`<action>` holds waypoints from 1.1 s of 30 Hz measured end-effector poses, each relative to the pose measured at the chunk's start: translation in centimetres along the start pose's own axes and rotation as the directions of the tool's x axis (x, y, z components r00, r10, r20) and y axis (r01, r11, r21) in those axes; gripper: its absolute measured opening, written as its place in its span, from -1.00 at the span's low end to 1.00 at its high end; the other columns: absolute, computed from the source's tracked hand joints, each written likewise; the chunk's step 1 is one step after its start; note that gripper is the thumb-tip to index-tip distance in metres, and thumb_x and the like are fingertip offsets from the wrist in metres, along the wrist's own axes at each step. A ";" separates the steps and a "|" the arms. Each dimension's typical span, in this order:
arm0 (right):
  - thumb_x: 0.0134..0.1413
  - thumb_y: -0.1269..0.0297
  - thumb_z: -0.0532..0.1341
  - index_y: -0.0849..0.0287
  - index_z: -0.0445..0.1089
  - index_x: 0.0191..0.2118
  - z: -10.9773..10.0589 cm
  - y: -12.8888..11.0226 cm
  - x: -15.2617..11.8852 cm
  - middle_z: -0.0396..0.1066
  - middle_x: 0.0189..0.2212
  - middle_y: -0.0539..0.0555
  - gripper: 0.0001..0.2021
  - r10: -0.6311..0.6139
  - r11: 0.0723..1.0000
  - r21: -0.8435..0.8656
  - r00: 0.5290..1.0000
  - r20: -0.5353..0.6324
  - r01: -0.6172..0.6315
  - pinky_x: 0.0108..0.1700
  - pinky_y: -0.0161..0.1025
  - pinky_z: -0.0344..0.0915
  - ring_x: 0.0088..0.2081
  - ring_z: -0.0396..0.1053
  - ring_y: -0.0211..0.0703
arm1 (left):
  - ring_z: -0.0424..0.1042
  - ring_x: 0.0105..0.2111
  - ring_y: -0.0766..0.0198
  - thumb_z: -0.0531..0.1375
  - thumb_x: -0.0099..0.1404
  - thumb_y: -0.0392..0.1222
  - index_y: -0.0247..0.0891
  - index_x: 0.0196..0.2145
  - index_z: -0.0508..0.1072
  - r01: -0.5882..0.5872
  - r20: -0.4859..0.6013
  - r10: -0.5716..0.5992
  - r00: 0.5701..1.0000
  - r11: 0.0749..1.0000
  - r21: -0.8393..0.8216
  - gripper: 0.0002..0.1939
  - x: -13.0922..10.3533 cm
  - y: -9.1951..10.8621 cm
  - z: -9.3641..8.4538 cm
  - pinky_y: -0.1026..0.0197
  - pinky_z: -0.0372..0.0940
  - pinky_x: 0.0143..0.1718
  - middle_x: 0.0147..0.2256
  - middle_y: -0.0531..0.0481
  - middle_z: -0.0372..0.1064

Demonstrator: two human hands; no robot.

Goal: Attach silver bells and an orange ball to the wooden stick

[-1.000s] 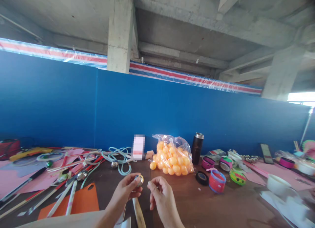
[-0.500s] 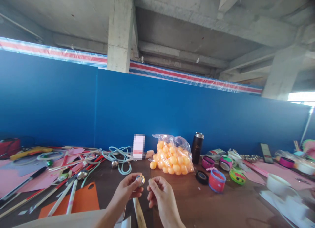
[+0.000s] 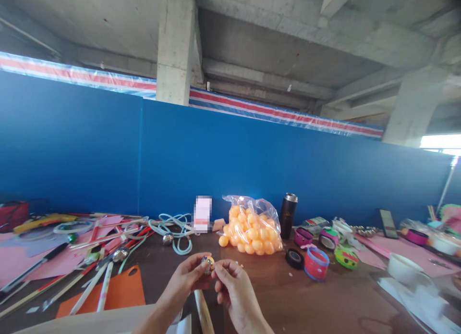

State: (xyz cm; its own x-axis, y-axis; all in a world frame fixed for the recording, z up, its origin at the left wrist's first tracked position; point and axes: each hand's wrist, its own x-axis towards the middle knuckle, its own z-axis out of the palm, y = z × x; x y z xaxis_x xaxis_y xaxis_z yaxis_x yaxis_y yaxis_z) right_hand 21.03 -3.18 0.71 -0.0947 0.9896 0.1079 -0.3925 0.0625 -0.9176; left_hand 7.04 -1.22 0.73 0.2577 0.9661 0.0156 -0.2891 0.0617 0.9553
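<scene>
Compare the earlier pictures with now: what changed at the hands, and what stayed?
The left hand, still gripping the silver ball, has shifted slightly right, so the gap to the right hand has nearly closed; whether that hand touches the ball is unclear. The bag, bottle and tape stayed put.

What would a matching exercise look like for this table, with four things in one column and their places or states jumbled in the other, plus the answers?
Things:
1. Left hand
2. Dark bottle
3. Clear bag
4. Orange sheet

Places or states:
A. Filled with orange balls
B. Has a hole near one corner
C. Holding a shiny ball
D. Standing upright in front of the blue partition

Right pairs: 1-C, 2-D, 3-A, 4-B.
</scene>
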 end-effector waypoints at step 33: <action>-0.18 0.22 0.35 0.23 0.30 -0.50 -0.2 0.7 0.1 0.24 -0.59 -0.10 -0.76 0.085 0.983 0.168 0.996 -0.023 -0.080 -0.70 -0.53 -0.13 -0.66 0.01 -0.51 | 0.43 -0.42 0.27 0.19 0.11 -0.02 -0.33 -0.11 0.38 0.002 0.038 -0.001 0.999 1.000 -0.021 -0.57 -0.2 -0.3 0.1 0.26 0.28 -0.39 -0.35 -0.13 0.45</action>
State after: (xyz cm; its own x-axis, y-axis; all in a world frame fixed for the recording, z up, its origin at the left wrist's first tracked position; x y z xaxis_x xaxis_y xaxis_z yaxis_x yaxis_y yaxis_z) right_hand 20.94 -2.97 0.03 -0.1066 0.9941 0.0203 -0.5317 -0.0398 -0.8460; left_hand 7.13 -1.47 0.51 0.2929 0.9558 0.0256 -0.3083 0.0691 0.9488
